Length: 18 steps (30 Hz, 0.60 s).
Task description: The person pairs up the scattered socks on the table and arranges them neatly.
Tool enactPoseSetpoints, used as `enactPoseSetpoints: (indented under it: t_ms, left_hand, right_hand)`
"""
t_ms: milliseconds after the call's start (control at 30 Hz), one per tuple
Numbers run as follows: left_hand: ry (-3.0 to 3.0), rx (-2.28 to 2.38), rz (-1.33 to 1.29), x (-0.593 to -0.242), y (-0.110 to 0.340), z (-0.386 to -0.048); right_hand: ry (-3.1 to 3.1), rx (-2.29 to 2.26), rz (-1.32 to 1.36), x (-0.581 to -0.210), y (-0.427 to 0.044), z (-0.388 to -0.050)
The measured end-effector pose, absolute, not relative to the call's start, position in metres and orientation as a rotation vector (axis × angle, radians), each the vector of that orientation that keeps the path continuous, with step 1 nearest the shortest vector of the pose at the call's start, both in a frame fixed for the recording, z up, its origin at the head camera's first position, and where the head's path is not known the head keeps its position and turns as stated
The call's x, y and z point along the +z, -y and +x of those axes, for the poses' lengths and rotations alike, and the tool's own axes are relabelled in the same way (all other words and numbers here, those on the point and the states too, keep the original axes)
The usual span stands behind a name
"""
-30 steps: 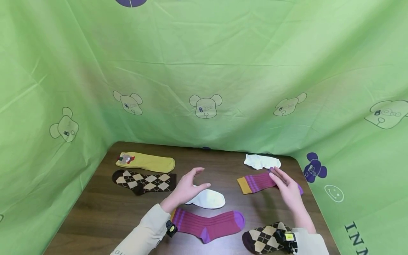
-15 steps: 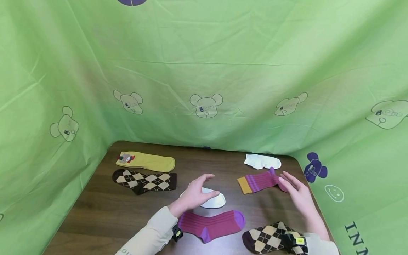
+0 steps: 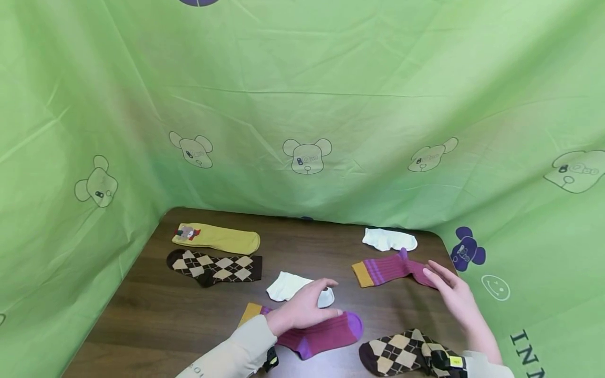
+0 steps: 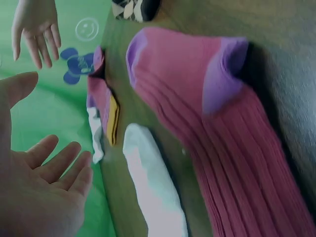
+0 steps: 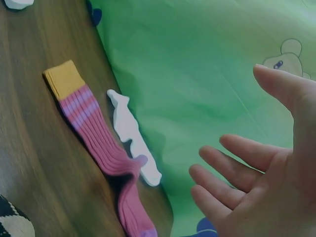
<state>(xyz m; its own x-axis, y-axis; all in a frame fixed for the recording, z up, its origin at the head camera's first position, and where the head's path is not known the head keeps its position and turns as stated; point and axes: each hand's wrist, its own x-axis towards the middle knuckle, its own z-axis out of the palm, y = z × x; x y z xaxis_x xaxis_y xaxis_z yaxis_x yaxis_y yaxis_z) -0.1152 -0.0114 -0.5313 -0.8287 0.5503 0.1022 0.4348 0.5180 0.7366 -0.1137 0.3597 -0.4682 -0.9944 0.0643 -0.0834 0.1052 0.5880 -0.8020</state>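
My left hand (image 3: 307,307) hovers over the near magenta sock (image 3: 326,336) with purple heel and toe and a mustard cuff, hiding part of it. Its fingers are apart from the thumb, and nothing is between them. Just beyond lies a white ankle sock (image 3: 285,286), partly behind that hand. On the right, my right hand (image 3: 458,299) is raised with loose fingers and holds nothing. Nearest to it is the far magenta sock (image 5: 98,133), its toe hidden by the hand in the head view. An argyle sock (image 3: 397,352) lies below the right wrist, partly covered by it.
A yellow sock (image 3: 222,239) with an animal figure lies at the back left, an argyle sock (image 3: 227,268) in front of it. Another white sock (image 3: 389,239) is at the back right. Green printed cloth (image 3: 302,115) stands around the brown table (image 3: 142,320).
My left hand has moved right and nearer, from over the white sock to over the near magenta sock. My right hand has drifted right and nearer, uncovering more of the far magenta sock.
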Motion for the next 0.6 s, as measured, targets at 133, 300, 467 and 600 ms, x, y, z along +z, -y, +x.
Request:
enactPoseSetpoints:
  t_ms: [133,300,467,600]
  left_hand:
    - [-2.594,1.140,0.877,-0.529,0.001,-0.112]
    - [-2.570,1.121,0.925,-0.529,-0.010,-0.109]
    - [-2.567,1.081,0.955,-0.528,-0.021,-0.104]
    - [-2.567,1.053,1.003,-0.526,-0.029,-0.098]
  right_hand:
    - [-2.725,-1.384,0.147,-0.467,-0.365,-0.112]
    - [-2.698,-1.325,0.129,-0.468,-0.371,-0.109]
    - [-2.696,-1.227,0.087,-0.473,-0.374,-0.107]
    - [-2.692,-1.160,0.059,-0.480,-0.375,-0.106]
